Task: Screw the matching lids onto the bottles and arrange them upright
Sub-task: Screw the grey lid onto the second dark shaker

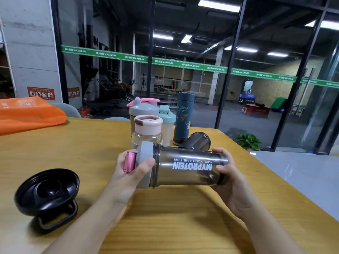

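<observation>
Orange bag is lying on the far left of the wooden table, with chair backs showing just behind the table edge. Green banner strip is running across the glass wall; a red fire extinguisher is standing on the floor by the pillar. Potted plant is sitting on the floor right of the table.

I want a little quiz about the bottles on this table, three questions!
1. True or false: the smoky bottle in both hands is held upright.
2. Which hand grips the grey lid? A) left hand B) right hand
3. Fill in: the loose black lid lies on the wooden ____.

Key: 1 false, it lies sideways. 2 A. 3 table.
</observation>
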